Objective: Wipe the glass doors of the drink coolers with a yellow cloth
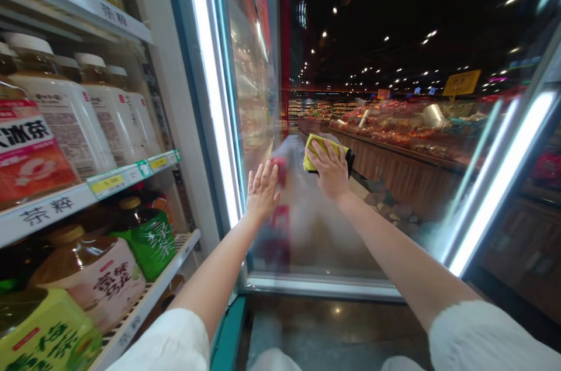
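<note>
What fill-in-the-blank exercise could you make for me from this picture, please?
1. The yellow cloth with black edging is held under the person's ____ hand.
2. Both fabric sleeves are ____ in colour.
3. The white-capped plastic bottles stand on the ____ side of the picture.

Missing words: right; white; left.

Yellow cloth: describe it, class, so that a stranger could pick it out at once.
Find the glass door right of the bottle shelves. Against it, the right hand holds the yellow cloth. Its black edge and covering hand set it apart from the yellow sign farther right.
</note>
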{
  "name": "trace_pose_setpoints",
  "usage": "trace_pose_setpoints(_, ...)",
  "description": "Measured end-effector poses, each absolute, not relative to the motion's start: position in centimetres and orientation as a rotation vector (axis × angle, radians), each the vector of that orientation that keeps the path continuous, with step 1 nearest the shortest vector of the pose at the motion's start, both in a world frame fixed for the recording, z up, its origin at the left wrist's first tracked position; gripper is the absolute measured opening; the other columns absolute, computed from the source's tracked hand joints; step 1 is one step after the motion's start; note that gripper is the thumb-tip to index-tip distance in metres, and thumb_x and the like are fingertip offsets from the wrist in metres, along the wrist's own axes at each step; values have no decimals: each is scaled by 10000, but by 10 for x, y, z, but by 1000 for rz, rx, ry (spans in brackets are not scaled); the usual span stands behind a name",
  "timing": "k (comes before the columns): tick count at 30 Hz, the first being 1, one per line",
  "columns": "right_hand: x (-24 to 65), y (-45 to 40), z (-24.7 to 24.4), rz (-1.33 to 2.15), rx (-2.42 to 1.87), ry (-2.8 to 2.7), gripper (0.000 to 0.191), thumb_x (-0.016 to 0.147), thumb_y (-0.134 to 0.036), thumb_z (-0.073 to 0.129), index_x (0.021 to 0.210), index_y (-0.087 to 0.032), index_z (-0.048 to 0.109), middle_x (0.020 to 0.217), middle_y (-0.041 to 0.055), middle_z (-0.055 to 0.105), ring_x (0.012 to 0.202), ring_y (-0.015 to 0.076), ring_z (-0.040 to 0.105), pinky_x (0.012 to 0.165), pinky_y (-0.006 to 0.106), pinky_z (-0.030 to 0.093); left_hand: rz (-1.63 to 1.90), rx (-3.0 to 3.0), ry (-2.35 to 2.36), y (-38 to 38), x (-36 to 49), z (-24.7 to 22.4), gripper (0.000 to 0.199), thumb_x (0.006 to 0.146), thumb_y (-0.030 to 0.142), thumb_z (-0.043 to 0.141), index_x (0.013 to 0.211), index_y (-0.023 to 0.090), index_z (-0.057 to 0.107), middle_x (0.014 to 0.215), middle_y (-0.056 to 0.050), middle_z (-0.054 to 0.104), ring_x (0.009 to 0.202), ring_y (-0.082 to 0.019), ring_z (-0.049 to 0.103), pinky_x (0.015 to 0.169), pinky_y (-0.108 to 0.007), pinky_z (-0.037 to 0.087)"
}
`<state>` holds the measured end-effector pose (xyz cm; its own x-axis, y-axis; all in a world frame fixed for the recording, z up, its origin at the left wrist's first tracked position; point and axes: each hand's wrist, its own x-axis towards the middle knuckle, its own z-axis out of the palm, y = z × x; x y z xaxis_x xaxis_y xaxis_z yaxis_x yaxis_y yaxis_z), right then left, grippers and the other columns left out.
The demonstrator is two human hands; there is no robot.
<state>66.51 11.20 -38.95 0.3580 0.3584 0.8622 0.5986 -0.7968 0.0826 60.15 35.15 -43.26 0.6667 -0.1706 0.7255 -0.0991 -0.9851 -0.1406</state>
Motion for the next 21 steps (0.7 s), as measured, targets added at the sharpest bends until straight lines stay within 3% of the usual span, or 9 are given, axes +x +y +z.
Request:
trace_pose_setpoints(3,664,144,-391,-1394,-2385,-943,618,990,-166,471,1580,-336,398,1678,-4,333,1590,282,194,1274,629,92,-1220,-2803,186,356,599,-435,882,873,256,629,1645,158,214,1726,-134,182,1603,-315,128,1310,-540,72)
trace_pose_setpoints(8,659,134,-425,-1308,-2426,-1360,589,999,-137,466,1543,-363,453,1614,-31,453,1549,223,318,1295,553,146,-1201,-2794,151,374,590,-439,885,879,259,605,1650,152,185,1727,-143,170,1605,-318,116,1306,-550,91)
trace_pose_setpoints(17,658,192,-397,-1390,-2322,-1052,590,1012,-150,442,1570,-340,416,1660,-6,362,1579,277,238,1277,641,108,-1142,-2762,134,393,582,-446,932,872,257,618,1654,139,125,1727,-168,156,1609,-313,75,1302,-571,48)
trace_pose_setpoints(21,657,185,-419,-1309,-2368,-1380,558,1030,-168,439,1552,-364,436,1631,-46,417,1556,221,302,1294,561,166,-1157,-2769,115,403,579,-451,926,871,264,628,1654,146,146,1726,-166,159,1608,-314,76,1301,-565,23)
